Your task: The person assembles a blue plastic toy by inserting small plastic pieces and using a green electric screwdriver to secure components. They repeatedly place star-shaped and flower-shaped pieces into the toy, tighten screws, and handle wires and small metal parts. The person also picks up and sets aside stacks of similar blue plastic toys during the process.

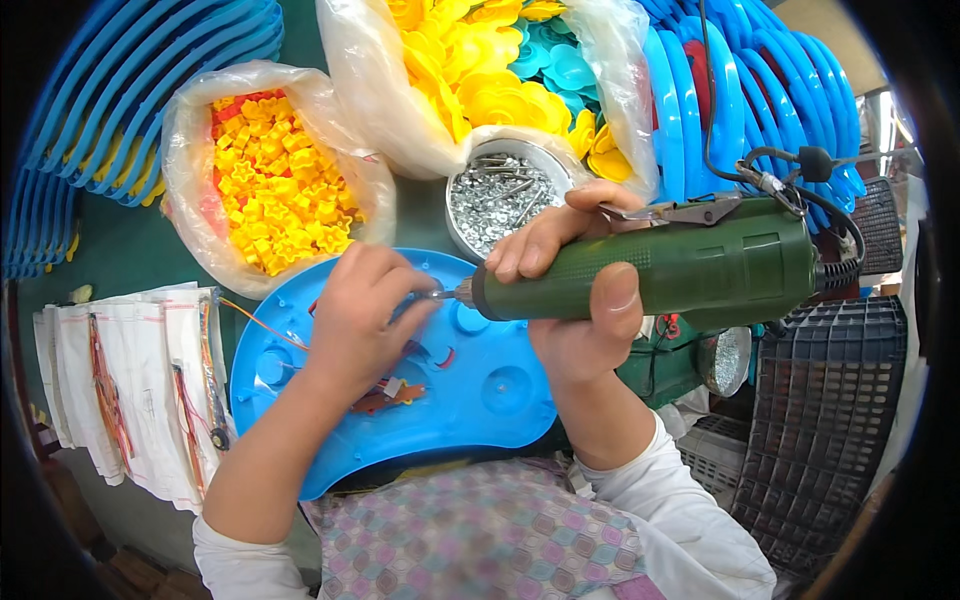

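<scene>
Beyond the patterned apron [470, 535], a blue plastic shell [455, 412] is laid on the worktop [112, 238]. Above it, a green electric screwdriver [660, 262] is gripped by the right hand [580, 290], its tip pinched by the left hand [365, 310]. Farther off, screws [500, 198] are held in a bowl [552, 163].

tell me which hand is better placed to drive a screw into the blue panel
Probably right: the right hand grips the green screwdriver; the left hand is at its tip, over the blue panel.
</scene>
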A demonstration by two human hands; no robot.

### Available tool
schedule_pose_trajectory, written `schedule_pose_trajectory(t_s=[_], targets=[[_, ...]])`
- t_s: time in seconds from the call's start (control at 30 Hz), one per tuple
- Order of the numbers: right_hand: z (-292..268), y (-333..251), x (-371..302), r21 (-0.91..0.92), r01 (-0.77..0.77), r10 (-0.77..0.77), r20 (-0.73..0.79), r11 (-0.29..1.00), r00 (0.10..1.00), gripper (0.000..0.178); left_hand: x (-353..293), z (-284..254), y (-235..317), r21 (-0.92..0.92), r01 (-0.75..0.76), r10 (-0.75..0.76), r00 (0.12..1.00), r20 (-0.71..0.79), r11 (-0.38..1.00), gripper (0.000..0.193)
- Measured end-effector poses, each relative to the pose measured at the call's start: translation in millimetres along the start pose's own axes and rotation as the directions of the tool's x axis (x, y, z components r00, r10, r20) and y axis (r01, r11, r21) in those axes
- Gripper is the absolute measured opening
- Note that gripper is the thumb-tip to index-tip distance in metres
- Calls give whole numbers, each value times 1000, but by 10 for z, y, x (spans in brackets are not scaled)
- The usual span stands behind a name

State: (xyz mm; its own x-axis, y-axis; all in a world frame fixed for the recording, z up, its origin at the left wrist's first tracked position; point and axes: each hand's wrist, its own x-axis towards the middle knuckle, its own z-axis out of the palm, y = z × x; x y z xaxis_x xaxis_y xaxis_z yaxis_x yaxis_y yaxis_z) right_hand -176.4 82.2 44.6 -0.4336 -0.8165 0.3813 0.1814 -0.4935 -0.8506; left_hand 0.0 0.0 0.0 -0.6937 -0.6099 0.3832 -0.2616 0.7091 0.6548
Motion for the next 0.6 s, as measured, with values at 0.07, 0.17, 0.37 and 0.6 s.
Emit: schedule_pose_trajectory(t_s=[0.07,0.17,0.37,0.6], targets=[[-27,1,13,-11,34,-34,19,999,999,64,15,14,15,-3,20,-20,1000,-20,1000,17],[-35,1,23,-120,37,-38,-12,992,999,64,-22,17,-46,40,42,-42,999,5,998,17],[-66,64,30,-102,22,-25,-29,995,999,62,-12,42,-42,18,43,-43,999,6,999,16],[-17,98,52,-112,-6,1,-42,994,999,58,-35,50,-75,1,57,-57,998,14,998,18]])
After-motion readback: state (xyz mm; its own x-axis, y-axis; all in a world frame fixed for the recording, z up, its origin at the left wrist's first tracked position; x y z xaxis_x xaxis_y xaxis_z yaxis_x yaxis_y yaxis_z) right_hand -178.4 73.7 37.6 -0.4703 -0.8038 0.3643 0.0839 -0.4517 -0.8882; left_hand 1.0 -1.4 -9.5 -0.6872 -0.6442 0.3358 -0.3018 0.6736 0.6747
